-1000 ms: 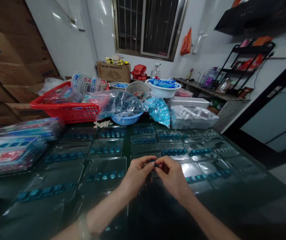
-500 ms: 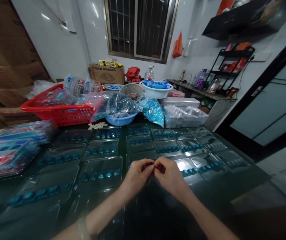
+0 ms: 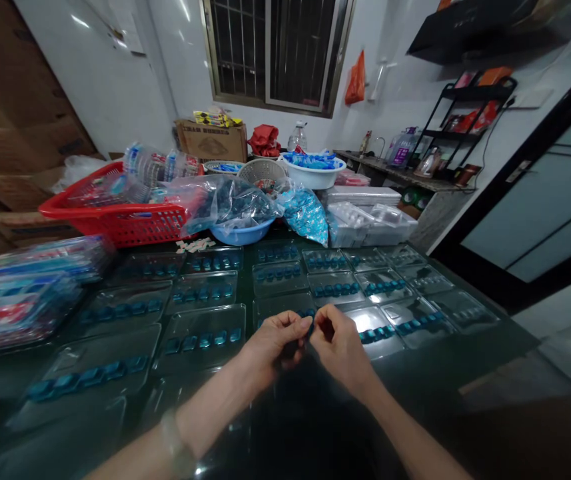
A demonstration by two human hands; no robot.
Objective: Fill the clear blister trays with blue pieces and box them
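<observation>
My left hand [image 3: 278, 347] and my right hand [image 3: 339, 347] meet above the dark glass tabletop [image 3: 315, 427], fingertips close together. A small blue piece [image 3: 310, 327] seems pinched by my left fingertips, though it is partly hidden. My right fingers curl beside it, and I cannot tell if they hold it. Around and beneath my hands lie several transparent plastic blister trays [image 3: 200, 321], each with a row of teal-blue pieces [image 3: 201, 340].
Beyond the trays stand a red plastic basket [image 3: 115, 223], a blue bowl [image 3: 240, 233], a bag of blue pieces [image 3: 305, 215] and a white bowl [image 3: 312, 175]. Stacks of packaged trays [image 3: 15, 313] lie at the left. Cardboard boxes [image 3: 210, 141] stand behind.
My hands have drawn slightly apart, and the fingers have shifted on the small blue piece. The view has turned a little, so the table and trays sit further left.
</observation>
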